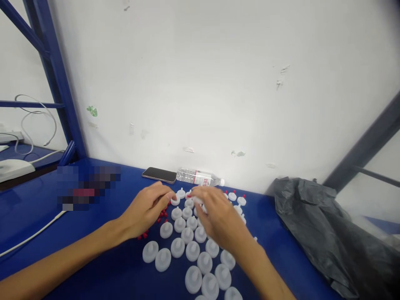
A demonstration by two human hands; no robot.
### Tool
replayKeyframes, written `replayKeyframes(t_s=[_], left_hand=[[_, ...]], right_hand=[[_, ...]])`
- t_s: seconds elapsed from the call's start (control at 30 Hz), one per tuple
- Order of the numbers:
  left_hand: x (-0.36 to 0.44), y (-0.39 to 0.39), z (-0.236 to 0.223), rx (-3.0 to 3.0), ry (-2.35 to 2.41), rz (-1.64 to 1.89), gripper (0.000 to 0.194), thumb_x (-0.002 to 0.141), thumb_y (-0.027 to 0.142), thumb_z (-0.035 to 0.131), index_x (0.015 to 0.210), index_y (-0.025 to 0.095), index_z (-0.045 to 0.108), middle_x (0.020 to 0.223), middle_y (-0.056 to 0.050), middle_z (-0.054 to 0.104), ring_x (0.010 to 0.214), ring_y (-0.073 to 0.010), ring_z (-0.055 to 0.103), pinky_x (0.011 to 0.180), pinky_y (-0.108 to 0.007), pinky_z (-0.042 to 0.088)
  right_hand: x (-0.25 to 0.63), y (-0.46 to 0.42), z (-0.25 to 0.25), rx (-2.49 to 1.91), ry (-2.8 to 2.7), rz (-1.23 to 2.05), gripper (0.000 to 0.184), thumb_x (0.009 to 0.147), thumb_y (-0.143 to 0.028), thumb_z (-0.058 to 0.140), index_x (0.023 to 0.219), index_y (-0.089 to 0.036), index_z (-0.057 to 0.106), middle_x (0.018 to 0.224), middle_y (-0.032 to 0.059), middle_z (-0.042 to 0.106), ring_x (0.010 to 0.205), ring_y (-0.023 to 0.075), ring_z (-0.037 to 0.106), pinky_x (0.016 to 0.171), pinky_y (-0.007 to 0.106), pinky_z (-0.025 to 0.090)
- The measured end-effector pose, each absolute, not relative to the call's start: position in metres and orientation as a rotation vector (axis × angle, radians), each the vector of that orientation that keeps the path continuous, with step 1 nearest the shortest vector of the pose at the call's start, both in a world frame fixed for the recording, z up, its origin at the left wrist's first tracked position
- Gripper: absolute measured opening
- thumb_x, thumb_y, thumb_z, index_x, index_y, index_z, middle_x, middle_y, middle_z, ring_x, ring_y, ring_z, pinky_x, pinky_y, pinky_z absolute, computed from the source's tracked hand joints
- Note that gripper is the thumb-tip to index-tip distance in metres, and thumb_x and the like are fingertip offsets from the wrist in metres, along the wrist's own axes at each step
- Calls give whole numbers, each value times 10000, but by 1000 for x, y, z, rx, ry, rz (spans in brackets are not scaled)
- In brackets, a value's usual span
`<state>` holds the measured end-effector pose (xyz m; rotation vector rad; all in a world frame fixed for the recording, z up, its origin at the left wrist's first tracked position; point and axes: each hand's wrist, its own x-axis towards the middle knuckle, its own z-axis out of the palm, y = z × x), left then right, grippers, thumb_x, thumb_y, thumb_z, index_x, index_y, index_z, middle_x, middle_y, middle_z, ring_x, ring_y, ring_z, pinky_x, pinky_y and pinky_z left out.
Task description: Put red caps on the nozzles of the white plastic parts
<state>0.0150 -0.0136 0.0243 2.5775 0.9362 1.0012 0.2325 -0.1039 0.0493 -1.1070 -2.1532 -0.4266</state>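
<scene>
White round caps with pointed nozzles (192,251) lie in loose rows on the blue tabletop (103,271). Several at the back carry small red tips (232,193). Loose red tips (162,214) are scattered beside my left hand (148,206), whose thumb and forefinger are pinched together by a white cap (175,200) at the back. What sits in that pinch is too small to make out. My right hand (217,214), slightly blurred, curls over the middle of the rows with a white nozzle cap (197,200) between its thumb and fingers. It hides some caps beneath.
Against the white wall lie a phone (159,174) and a clear plastic bottle (200,177) on its side. A dark grey plastic bag (315,221) covers the right side. At the left are a white cable (34,237) and a blue metal frame (58,71).
</scene>
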Motion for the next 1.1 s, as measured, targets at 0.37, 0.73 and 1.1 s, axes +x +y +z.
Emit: replayKeyframes(t_s=[0.37, 0.73, 1.1], left_hand=[[16, 16, -14, 2750, 1226, 873, 176, 740, 457, 657, 776, 298, 722, 821, 17, 702, 837, -226, 542, 692, -341, 479], [17, 22, -21, 2734, 1233, 784, 136, 780, 409, 659, 800, 324, 764, 822, 30, 734, 835, -207, 565, 711, -319, 469], [19, 22, -23, 2691, 1277, 701, 50, 769, 322, 689, 772, 320, 739, 847, 34, 741, 858, -211, 597, 669, -302, 477]], right_hand=[[362, -88, 42, -1896, -1520, -582, 183, 904, -308, 438, 969, -227, 589, 962, 76, 666, 830, 254, 646, 731, 374, 455], [396, -96, 14, -2421, -1456, -429, 253, 891, -433, 566, 804, -199, 608, 700, -13, 602, 614, 125, 558, 623, 301, 475], [300, -78, 48, -1927, -2003, -361, 360, 1013, -387, 295, 1077, -250, 622, 985, 44, 708, 958, 202, 637, 821, 315, 448]])
